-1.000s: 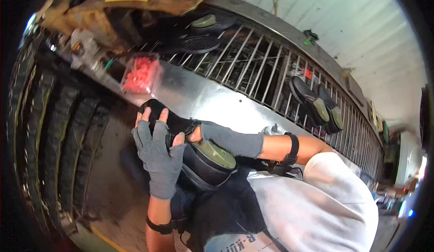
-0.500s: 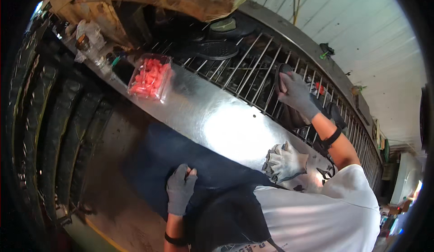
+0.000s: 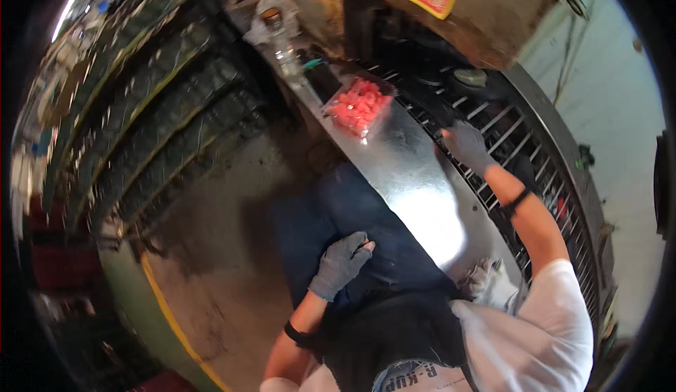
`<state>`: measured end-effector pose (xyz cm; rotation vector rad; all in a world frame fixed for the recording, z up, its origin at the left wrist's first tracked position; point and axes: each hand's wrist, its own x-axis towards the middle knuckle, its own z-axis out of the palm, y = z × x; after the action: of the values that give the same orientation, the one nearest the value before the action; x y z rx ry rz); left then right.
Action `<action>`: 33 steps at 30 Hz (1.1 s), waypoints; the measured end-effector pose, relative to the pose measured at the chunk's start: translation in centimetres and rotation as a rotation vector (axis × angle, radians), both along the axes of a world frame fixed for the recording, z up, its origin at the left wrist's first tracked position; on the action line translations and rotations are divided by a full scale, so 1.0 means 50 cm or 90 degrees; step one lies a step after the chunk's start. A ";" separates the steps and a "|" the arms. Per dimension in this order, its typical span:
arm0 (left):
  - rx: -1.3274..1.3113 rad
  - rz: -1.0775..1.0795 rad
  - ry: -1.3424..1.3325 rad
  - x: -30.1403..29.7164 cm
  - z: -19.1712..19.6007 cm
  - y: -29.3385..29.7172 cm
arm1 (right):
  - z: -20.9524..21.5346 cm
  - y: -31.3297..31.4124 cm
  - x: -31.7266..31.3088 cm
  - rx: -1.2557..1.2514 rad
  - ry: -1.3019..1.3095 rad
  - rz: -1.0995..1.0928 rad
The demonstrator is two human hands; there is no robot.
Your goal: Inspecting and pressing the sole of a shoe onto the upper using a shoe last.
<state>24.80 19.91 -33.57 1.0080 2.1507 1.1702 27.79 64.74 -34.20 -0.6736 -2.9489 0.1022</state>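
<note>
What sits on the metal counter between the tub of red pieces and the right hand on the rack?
In the head view, only bare shiny metal counter lies between the clear tub of red pieces and the gloved right hand on the wire rack.

L hand (image 3: 341, 264) gloved, low, loosely curled; R hand (image 3: 466, 146) gloved, outstretched.

tub of pieces (image 3: 359, 105) on metal ledge (image 3: 415, 181), wire rack (image 3: 507, 138) behind, tyres (image 3: 141, 110) left

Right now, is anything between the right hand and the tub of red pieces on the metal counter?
Nothing visible. The right hand rests on the wire rack, and only bare, shiny metal counter lies between it and the clear tub of red pieces.
</note>
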 end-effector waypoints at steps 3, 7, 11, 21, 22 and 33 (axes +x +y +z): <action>0.053 0.029 -0.288 -0.009 0.023 0.004 | 0.161 -0.091 0.076 -0.068 -0.068 0.050; 0.149 0.008 -0.291 0.008 0.108 0.066 | 0.384 -0.207 0.095 -0.538 0.020 0.078; 0.215 -0.012 -0.339 0.032 0.205 0.124 | 0.468 -0.273 0.039 -0.891 0.030 -0.062; 0.099 0.269 -0.715 0.016 0.038 -0.014 | 0.096 0.098 -0.075 -0.269 0.107 0.167; 0.106 0.309 -0.754 0.019 0.046 -0.011 | 0.076 0.164 -0.097 -0.175 0.170 0.162; 0.054 0.328 -0.678 -0.008 -0.021 0.008 | 0.002 0.326 -0.145 0.245 -0.106 -0.072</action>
<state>24.40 20.32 -34.62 -0.2207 1.4722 1.5404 20.56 81.05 -34.11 -0.8175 -2.9418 -0.5418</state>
